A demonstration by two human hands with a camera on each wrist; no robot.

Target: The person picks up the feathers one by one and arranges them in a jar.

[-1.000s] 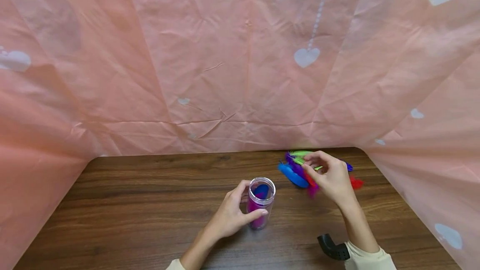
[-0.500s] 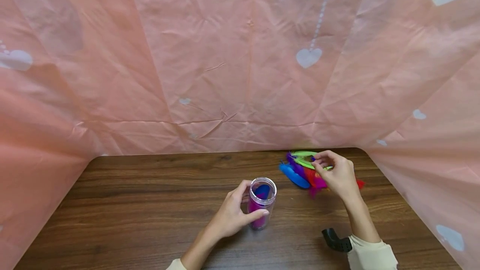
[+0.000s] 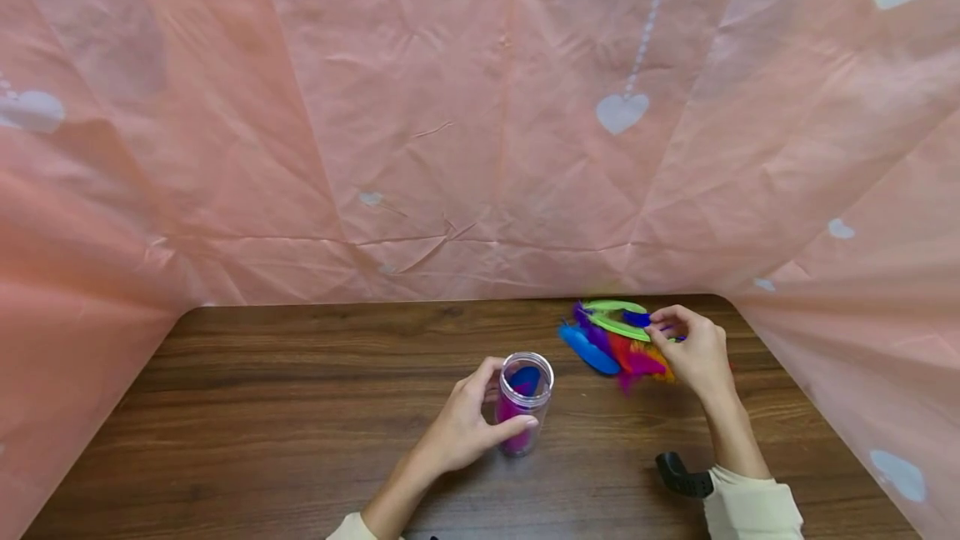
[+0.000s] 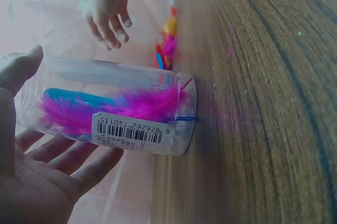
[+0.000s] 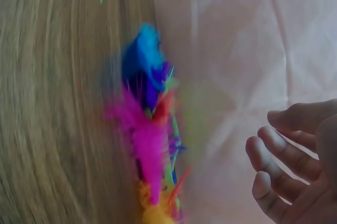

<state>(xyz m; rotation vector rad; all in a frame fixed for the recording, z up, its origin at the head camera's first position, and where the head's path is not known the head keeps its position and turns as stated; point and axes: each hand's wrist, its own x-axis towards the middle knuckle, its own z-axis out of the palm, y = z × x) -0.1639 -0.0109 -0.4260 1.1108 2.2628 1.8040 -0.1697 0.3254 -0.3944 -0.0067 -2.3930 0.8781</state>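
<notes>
A clear plastic jar (image 3: 507, 407) without a lid stands upright on the table. My left hand (image 3: 468, 427) holds it from the left, thumb in front and fingers behind. Inside the jar are magenta and blue feathers (image 4: 155, 102), and a barcode label (image 4: 134, 132) is on its side. At the right, my right hand (image 3: 697, 350) hovers by a loose feather pile, fingers bent and holding nothing. The pile includes a light blue feather (image 3: 588, 350), lime green feathers (image 3: 615, 327), a dark blue feather (image 3: 636, 319) near my fingertips, and a magenta feather (image 5: 147, 145).
The wooden table (image 3: 300, 407) ends at a pink cloth (image 3: 450, 148) with pale hearts, which rises behind and at both sides. A black curved piece (image 3: 684, 477) sits at the right sleeve (image 3: 753, 507). Tiny scraps lie on the wood.
My right hand has moved rightward over the pile, uncovering the dark blue feather and more of the green and orange ones. The left hand and jar have stayed put.
</notes>
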